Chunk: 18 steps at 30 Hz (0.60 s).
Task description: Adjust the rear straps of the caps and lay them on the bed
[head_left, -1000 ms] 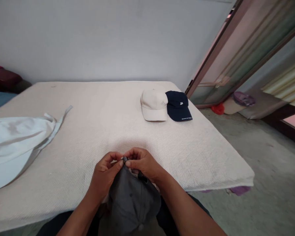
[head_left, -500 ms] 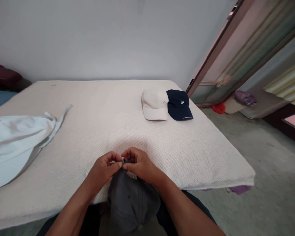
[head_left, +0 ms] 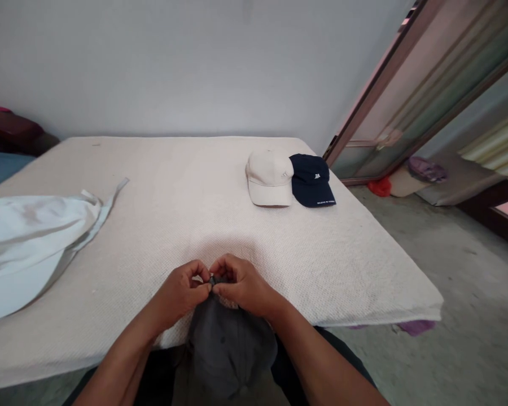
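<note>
A grey cap lies upside-down-facing in my lap at the near edge of the bed. My left hand and my right hand meet above it, each pinching the cap's small back strap between thumb and fingertips. The strap's buckle shows as a dark speck between my fingertips. Farther off on the bed sit a cream cap and a navy cap, side by side and touching, brims toward me.
The bed's cream textured cover fills the middle. A pale blue cloth bag with a drawstring lies at the left. A sliding glass door and bare concrete floor are to the right; a plain wall is behind.
My hands have stayed pinched on the cap's strap, with only small finger shifts. The view has drifted slightly.
</note>
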{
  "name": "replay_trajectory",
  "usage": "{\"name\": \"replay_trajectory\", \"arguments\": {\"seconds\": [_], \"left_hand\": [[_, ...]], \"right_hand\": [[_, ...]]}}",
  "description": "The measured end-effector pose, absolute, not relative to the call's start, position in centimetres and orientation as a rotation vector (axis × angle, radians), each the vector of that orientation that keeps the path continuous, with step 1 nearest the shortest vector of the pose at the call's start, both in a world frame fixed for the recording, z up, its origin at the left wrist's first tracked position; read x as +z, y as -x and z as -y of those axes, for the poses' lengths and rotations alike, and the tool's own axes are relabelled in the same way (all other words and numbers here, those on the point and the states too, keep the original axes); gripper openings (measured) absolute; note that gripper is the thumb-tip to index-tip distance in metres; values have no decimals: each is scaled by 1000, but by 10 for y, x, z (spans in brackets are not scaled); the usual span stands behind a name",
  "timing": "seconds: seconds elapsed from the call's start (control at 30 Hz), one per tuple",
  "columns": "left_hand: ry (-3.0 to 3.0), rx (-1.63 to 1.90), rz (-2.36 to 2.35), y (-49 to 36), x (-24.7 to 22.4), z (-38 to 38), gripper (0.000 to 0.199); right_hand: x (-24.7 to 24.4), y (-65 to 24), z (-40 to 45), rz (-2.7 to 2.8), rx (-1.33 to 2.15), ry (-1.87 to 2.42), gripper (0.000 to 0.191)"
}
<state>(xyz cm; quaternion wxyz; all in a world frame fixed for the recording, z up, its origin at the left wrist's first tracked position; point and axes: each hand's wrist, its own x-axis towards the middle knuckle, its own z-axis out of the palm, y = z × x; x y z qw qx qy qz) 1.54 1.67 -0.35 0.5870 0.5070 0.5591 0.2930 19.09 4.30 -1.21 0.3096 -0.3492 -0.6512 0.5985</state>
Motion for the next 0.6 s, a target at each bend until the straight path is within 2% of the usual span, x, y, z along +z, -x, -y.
{"name": "replay_trajectory", "arguments": {"seconds": [0.27,0.6], "left_hand": [[-957,833,-1271,-24,2,-12,14],[-669,871,-1104,-31,3,-11,12]], "right_hand": [[-15,-194,-45,1665,1721,872,21],[-10,-202,-47,1764,1632,938,20]]}}
